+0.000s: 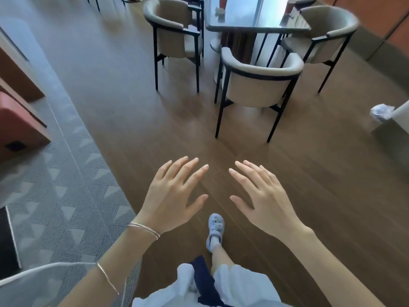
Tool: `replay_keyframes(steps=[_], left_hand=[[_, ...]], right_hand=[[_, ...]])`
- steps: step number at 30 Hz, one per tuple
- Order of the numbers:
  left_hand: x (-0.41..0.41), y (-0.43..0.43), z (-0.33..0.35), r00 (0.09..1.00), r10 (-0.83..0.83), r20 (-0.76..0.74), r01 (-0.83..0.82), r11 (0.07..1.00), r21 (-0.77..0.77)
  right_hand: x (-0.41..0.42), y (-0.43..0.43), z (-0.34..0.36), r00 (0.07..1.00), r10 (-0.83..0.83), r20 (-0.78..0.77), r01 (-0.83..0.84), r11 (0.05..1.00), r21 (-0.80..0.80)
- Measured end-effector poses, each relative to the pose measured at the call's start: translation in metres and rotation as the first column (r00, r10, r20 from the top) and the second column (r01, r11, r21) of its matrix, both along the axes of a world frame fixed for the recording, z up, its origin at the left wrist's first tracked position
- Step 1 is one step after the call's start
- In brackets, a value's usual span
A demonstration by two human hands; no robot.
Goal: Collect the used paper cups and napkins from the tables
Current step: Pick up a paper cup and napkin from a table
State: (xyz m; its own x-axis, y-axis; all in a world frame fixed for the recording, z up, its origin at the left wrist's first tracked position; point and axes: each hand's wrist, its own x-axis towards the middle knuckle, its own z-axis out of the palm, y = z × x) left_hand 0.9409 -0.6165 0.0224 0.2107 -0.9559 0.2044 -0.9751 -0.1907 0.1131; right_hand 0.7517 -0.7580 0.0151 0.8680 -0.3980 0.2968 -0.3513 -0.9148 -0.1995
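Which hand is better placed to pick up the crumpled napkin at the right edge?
Right, probably: the right hand is open, empty and nearer the napkin; the left hand would reach across.

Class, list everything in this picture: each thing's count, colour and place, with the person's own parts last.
table: one, dark glossy, top centre
paper cups: two, reddish, on the table
napkin: one, pale, crumpled, beside one cup
chairs: three, beige with black frames, round the table
crumpled paper: one, white, right edge
carpet: one, grey patterned, left
floor: one, brown wood, centre
left hand: one, open, empty, lower centre
right hand: one, open, empty, lower centre
shoe: one, pale, between the arms
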Motion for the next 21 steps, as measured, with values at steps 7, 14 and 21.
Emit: replay_keyframes(steps=[7, 14, 21], left_hand=[[0.06, -0.072, -0.012, 0.999, 0.047, -0.004, -0.047, 0.999, 0.025], [0.139, -0.183, 0.006, 0.997, 0.082, 0.002, -0.082, 0.997, 0.003], [0.197, -0.272, 0.015, 0.992, 0.122, -0.022, -0.123, 0.992, -0.037]], right_hand=[[0.069, -0.081, -0.01, 0.999, 0.038, -0.018, -0.038, 0.999, 0.023], [0.154, -0.201, 0.014, 0.997, 0.07, -0.014, -0.07, 0.997, 0.014], [0.218, -0.289, 0.025, 0.999, 0.048, 0.023, -0.048, 0.999, 0.001]])
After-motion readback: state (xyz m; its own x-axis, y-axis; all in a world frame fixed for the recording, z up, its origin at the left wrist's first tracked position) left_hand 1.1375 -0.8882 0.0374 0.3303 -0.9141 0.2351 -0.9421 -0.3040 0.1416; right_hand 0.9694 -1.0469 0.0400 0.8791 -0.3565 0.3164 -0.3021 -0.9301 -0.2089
